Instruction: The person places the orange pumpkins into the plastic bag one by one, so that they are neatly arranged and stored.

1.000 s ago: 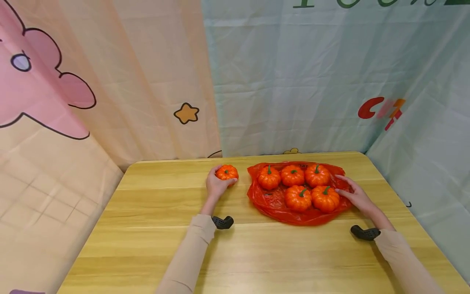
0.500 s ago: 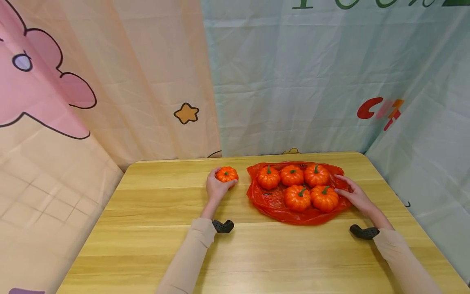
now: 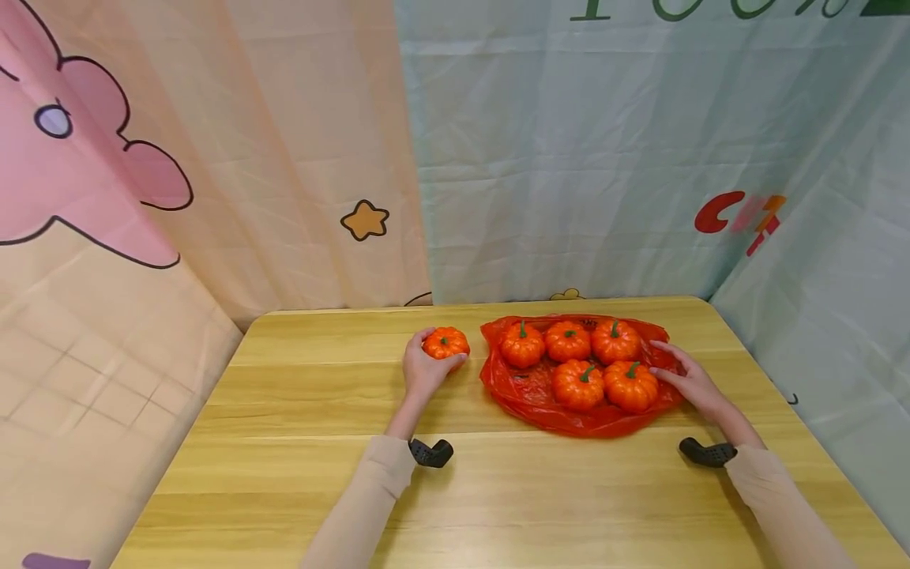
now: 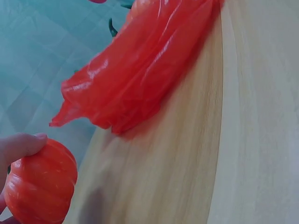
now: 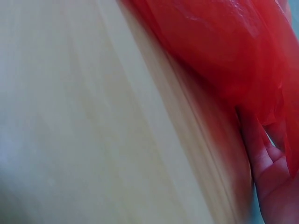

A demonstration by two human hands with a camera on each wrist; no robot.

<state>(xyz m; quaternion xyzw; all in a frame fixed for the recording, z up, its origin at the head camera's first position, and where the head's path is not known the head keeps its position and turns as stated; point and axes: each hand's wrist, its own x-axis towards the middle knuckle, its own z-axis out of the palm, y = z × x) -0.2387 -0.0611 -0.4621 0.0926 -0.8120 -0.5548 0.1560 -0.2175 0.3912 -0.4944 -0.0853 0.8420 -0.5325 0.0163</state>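
My left hand (image 3: 424, 368) grips a small orange pumpkin (image 3: 446, 343), thumb on the near side and fingers behind it, left of the red plastic bag (image 3: 522, 395). In the left wrist view the thumb lies over the top of this pumpkin (image 4: 44, 182); whether its underside touches the table is unclear. Several more pumpkins (image 3: 578, 385) with green stems sit in the bag's wide mouth. At the bag's right edge my right hand (image 3: 693, 383) holds the plastic, its thumb beside the front right pumpkin (image 3: 630, 386). Red plastic (image 5: 224, 51) partly covers its fingers in the right wrist view.
The wooden table (image 3: 313, 458) ends at a back edge just behind the bag. A printed curtain (image 3: 554, 174) hangs behind and on both sides. Black wrist-worn devices (image 3: 431, 454) stick out below both hands, close above the table.
The left hand, still gripping its pumpkin, has shifted slightly towards me and to the right. The right hand and the bag stay in place.
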